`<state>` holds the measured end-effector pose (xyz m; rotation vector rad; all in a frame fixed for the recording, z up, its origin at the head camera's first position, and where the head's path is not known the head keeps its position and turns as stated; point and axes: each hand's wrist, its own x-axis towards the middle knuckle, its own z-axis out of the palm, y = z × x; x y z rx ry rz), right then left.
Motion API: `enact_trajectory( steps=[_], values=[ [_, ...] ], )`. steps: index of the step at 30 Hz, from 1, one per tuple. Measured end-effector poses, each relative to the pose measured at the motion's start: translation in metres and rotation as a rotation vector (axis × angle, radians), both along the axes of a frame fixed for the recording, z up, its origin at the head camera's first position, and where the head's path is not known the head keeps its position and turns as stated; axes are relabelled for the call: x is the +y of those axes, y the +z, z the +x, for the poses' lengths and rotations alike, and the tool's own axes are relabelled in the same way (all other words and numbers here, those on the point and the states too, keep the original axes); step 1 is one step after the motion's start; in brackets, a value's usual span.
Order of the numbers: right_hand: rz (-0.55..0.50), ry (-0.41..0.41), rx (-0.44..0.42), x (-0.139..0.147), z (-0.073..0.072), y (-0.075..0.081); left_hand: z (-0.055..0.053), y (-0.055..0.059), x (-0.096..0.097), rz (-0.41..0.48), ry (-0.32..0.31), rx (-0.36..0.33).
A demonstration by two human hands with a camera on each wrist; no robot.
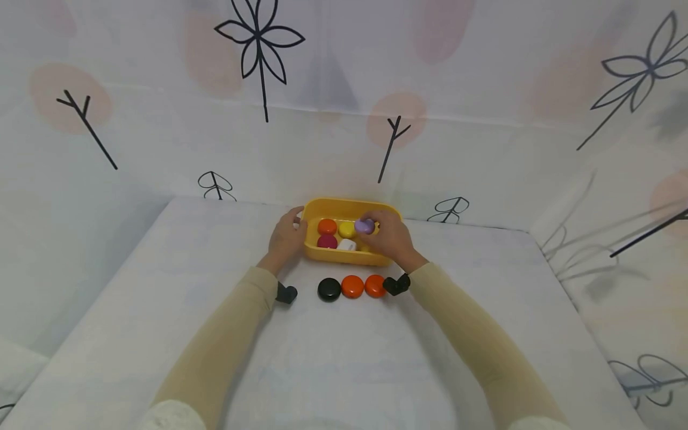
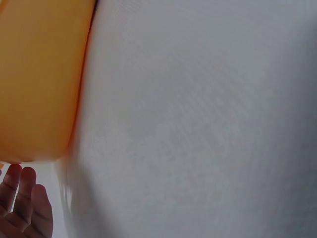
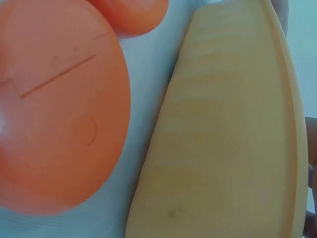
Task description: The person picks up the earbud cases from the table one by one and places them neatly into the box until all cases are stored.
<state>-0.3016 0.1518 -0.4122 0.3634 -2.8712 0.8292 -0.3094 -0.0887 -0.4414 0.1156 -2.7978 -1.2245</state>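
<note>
Yellow box (image 1: 348,257), head view: stands on the counter (image 1: 344,364). Right hand (image 1: 391,234) pinches a purple disc (image 1: 364,226) over the box interior. Left hand (image 1: 286,240), fingers loosely extended, touches the box's left end. A black strap (image 1: 396,285) overlaps one of two orange discs (image 1: 352,286).

Left wrist view: straight fingers at the box; palm cut off.

Right wrist view: box wall hides the contents; pinch cannot be seen; orange discs cropped.
</note>
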Motion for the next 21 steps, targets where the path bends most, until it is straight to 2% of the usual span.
enact_trajectory(
  steps=[5,14,21],
  values=[
    [0.006,0.010,0.004,0.000,0.005,0.001,0.000,0.000,0.000,-0.010,0.007,-0.001],
    [0.005,0.034,-0.009,0.005,0.019,0.005,-0.001,-0.003,0.001,0.030,0.025,-0.035],
    [0.023,0.030,0.023,0.012,0.025,0.006,-0.002,-0.002,0.002,0.042,0.024,-0.047]
  ],
)
